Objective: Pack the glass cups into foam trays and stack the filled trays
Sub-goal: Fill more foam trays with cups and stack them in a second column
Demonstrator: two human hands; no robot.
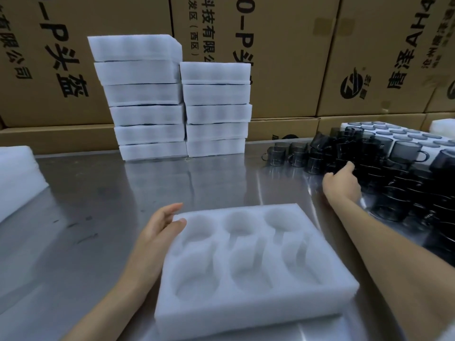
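Table: I see a reflective steel table [98, 193] below.
Far wall: I see printed cardboard boxes [283, 57] stacked behind it.

Two bare forearms show, no sleeves in sight. The left hand [157, 232] and right hand [341, 183] wear no gloves, rings, watch or bands; nails short and plain.

Steel table [98, 193] — foam trays [246, 262], glass cups [369, 163].

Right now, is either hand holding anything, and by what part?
The left hand pinches the empty foam tray at its far left corner. The right hand reaches into the dark glass cups; whether it grips one cannot be told.
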